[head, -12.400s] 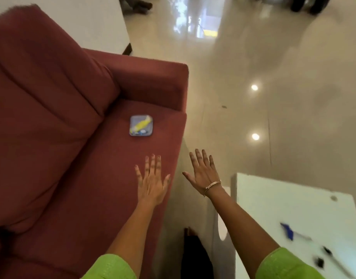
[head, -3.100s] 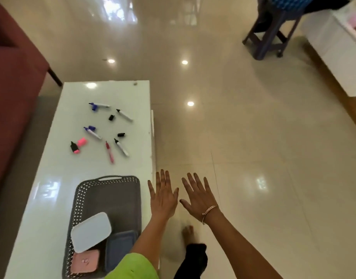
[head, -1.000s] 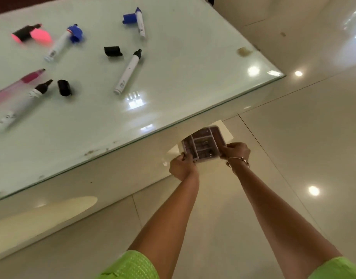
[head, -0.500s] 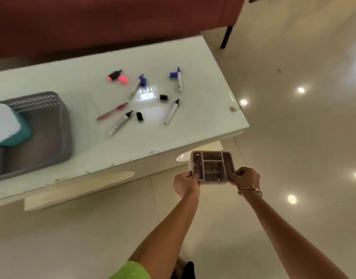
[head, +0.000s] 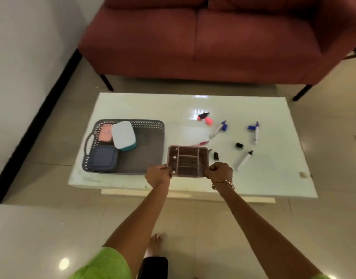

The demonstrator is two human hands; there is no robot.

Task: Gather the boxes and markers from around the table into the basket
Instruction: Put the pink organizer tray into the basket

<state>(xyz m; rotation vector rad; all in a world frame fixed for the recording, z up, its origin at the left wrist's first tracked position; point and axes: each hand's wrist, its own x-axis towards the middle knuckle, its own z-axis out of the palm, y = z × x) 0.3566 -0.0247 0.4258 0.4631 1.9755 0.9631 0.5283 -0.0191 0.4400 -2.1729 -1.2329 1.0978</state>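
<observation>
I hold a pink divided box (head: 188, 160) level above the white table's (head: 132, 105) front edge. My left hand (head: 158, 175) grips its left side and my right hand (head: 220, 171) grips its right side. Just to the left lies the grey basket (head: 147, 154), holding a pink box (head: 105, 133), a white-lidded teal box (head: 123, 134) and a dark blue box (head: 103, 159). Several markers lie loose on the table's right half: a pink highlighter (head: 205, 119), blue-capped markers (head: 219, 128) (head: 254, 130) and a black-tipped marker (head: 243, 159). Black caps (head: 239, 145) (head: 216, 156) lie among them.
A red sofa (head: 203, 43) stands behind the table. A white wall with a dark skirting (head: 32, 125) runs along the left. Glossy tile floor surrounds the table, and my bare foot (head: 154, 241) is below.
I have carried the pink divided box from beside the table's end to above its front edge, next to the basket. My view has swung round to face the sofa.
</observation>
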